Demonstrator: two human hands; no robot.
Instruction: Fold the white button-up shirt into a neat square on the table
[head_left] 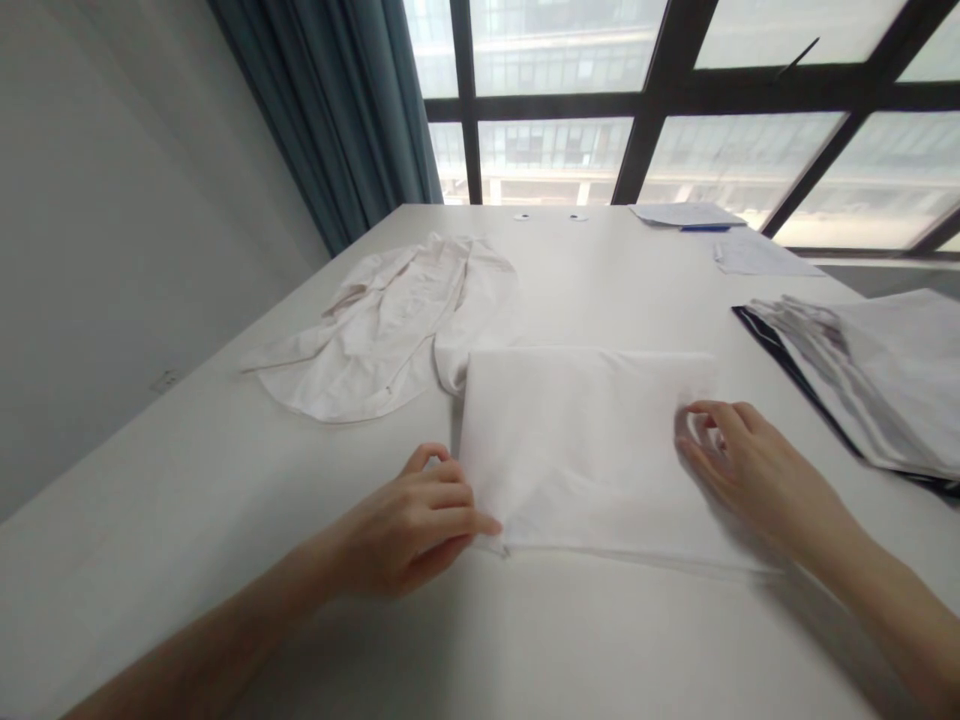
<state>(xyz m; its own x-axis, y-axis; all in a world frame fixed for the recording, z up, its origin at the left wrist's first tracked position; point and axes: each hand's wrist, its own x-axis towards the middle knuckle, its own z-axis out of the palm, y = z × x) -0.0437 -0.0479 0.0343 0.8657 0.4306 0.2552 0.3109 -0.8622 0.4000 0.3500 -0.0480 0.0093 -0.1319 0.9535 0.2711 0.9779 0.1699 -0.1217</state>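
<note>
A folded white cloth [585, 450] lies flat as a rough rectangle on the white table in front of me. At its near left corner is my left hand [420, 520], fingers curled, one fingertip pressing on the corner. It appears to grip the edge there; the fingers' undersides are hidden. My right hand [739, 455] is over the cloth's right side, slightly blurred, with thumb and fingers bent and a gap between them. Nothing shows in that gap. Behind the cloth to the left, a crumpled white garment [397, 330] is spread out, its edge meeting the folded cloth.
To the right, a pile of white cloth [892, 370] lies on a black flat item [795, 370]. Papers [686, 214] and a blue pen [705, 228] are at the table's far right. Beyond the table [187, 470] are a blue curtain [337, 100] and windows.
</note>
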